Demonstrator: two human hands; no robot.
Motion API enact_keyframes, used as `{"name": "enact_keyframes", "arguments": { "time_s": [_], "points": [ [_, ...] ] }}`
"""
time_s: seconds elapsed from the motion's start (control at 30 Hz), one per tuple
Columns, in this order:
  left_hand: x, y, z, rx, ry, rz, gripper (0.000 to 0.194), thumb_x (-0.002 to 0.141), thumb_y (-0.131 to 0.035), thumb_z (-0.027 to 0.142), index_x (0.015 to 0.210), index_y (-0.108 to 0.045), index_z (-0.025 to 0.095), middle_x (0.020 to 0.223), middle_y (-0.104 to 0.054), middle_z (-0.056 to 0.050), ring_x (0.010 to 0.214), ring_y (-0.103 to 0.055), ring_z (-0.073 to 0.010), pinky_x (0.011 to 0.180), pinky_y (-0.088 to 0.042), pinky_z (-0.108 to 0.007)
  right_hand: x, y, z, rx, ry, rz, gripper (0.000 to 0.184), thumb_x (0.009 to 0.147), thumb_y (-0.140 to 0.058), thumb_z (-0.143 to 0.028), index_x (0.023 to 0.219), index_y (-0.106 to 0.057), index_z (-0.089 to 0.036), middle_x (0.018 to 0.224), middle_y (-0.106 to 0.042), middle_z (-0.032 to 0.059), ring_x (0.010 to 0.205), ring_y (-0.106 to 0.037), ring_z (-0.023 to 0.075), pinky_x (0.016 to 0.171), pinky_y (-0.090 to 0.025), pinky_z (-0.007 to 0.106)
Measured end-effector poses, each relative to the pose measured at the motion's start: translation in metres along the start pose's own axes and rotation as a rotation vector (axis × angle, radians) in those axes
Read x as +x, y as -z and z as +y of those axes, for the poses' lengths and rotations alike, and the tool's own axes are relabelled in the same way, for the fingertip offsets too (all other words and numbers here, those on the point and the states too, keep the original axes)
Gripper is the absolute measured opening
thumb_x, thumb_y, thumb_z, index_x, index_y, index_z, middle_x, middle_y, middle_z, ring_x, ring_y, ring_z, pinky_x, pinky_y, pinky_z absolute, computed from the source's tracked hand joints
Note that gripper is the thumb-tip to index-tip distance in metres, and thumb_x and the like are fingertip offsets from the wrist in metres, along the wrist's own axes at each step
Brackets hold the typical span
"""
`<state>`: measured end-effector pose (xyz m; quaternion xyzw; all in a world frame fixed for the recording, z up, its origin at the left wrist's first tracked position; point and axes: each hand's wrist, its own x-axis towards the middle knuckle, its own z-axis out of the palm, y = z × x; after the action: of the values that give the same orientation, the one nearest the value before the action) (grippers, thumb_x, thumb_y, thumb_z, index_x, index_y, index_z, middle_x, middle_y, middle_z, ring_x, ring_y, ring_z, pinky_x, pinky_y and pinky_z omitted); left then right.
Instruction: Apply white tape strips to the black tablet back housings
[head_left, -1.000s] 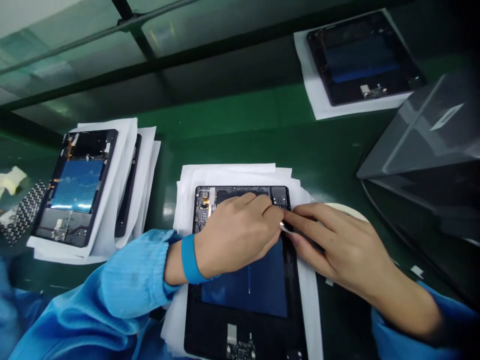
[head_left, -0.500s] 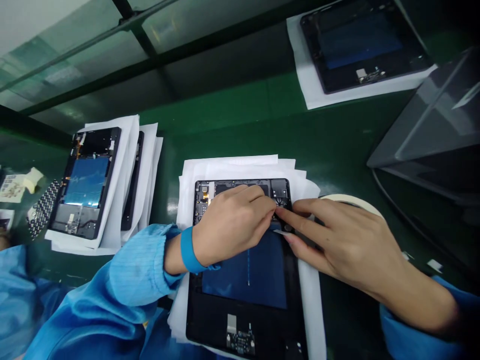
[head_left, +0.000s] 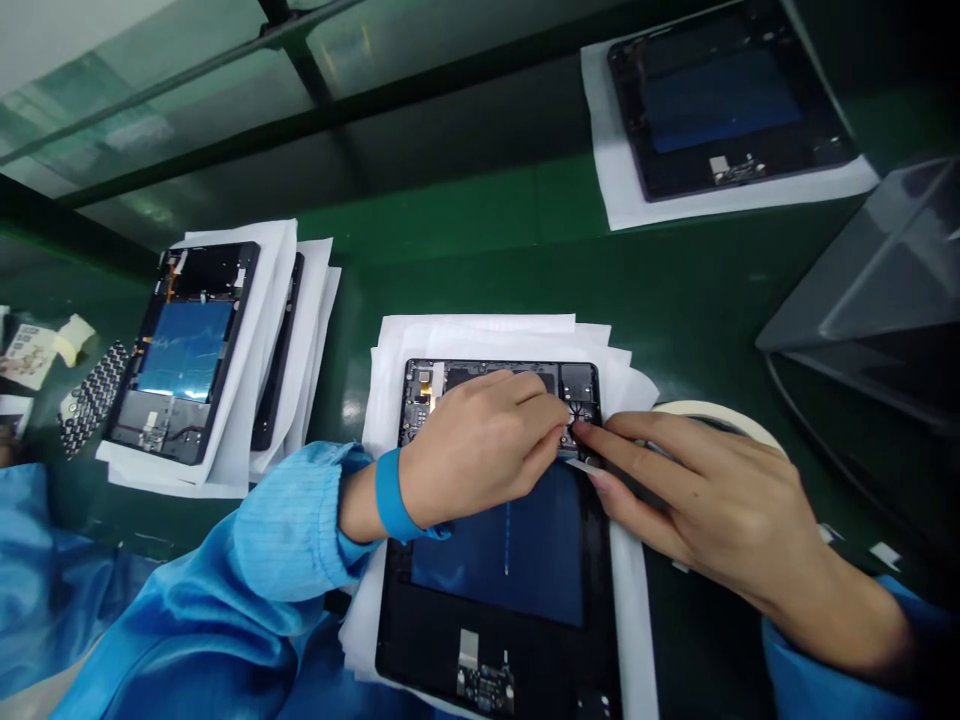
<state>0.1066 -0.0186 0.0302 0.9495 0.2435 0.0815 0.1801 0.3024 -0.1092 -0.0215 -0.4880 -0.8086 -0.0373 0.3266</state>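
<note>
An opened black tablet (head_left: 517,610) with a blue battery panel lies on white sheets (head_left: 480,335) in front of me. My left hand (head_left: 480,445) rests over its upper half, fingers bent and pinched together near a small part at the top right corner. My right hand (head_left: 712,490) comes in from the right, fingertips pressed on a small pale strip (head_left: 581,462) at the same spot, touching the left fingertips. A blue wrist strap (head_left: 390,495) circles my left wrist.
Another opened tablet (head_left: 184,350) lies on a stack of white sheets at the left, a third (head_left: 724,100) on a sheet at the back right. A grey box (head_left: 870,290) stands at the right. A tape roll (head_left: 712,410) sits under my right hand. Small parts (head_left: 90,395) lie far left.
The view has shifted slightly. Both hands stay at the tablet's top right corner, fingertips nudging closer together on the small strip.
</note>
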Motion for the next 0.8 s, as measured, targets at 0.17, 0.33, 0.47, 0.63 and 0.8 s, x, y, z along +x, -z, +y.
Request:
{"name": "enact_keyframes", "arguments": {
  "time_s": [0.17,0.33,0.47,0.63,0.8],
  "points": [
    [-0.001,0.000,-0.001,-0.007,0.005,-0.011,0.027,0.102,-0.043,0.019,0.089,-0.066,0.015,0.088,-0.063,-0.005,0.078,-0.058,-0.0163,0.072,-0.050,-0.029,0.002,0.002,-0.001,0.004,-0.010,-0.004,0.018,0.091,-0.063,-0.020,0.108,-0.066,-0.017,0.091,-0.071,0.0027,0.073,-0.064,0.0111,0.067,-0.051,0.026],
    [-0.001,-0.002,-0.003,0.004,-0.014,-0.016,0.028,0.102,-0.042,0.019,0.087,-0.066,0.015,0.086,-0.062,-0.005,0.076,-0.056,-0.0162,0.071,-0.048,-0.029,0.003,0.005,-0.001,0.007,-0.008,-0.031,0.017,0.090,-0.065,-0.020,0.107,-0.066,-0.017,0.090,-0.071,0.0040,0.073,-0.065,0.0127,0.065,-0.050,0.027],
    [-0.001,-0.003,-0.004,0.002,-0.028,-0.015,0.025,0.100,-0.044,0.017,0.087,-0.066,0.015,0.086,-0.062,-0.005,0.075,-0.055,-0.0167,0.070,-0.048,-0.030,0.007,0.008,-0.002,-0.011,0.006,-0.072,0.018,0.090,-0.065,-0.020,0.108,-0.065,-0.016,0.091,-0.071,0.0047,0.074,-0.065,0.0135,0.066,-0.051,0.028],
    [-0.001,-0.005,-0.005,-0.008,-0.034,0.003,0.023,0.099,-0.046,0.016,0.089,-0.066,0.014,0.088,-0.062,-0.005,0.075,-0.056,-0.0170,0.071,-0.048,-0.030,0.011,0.007,-0.002,-0.059,0.047,-0.061,0.017,0.092,-0.063,-0.023,0.107,-0.063,-0.015,0.089,-0.071,0.0047,0.071,-0.064,0.0129,0.066,-0.050,0.027],
    [-0.001,-0.006,-0.006,-0.002,-0.052,0.011,0.021,0.099,-0.047,0.015,0.087,-0.064,0.013,0.088,-0.062,-0.006,0.078,-0.058,-0.0170,0.075,-0.049,-0.030,0.014,0.002,0.005,-0.029,0.046,-0.069,0.012,0.092,-0.063,-0.024,0.102,-0.064,-0.017,0.084,-0.072,0.0026,0.063,-0.062,0.0114,0.058,-0.047,0.027]
  ]
}}
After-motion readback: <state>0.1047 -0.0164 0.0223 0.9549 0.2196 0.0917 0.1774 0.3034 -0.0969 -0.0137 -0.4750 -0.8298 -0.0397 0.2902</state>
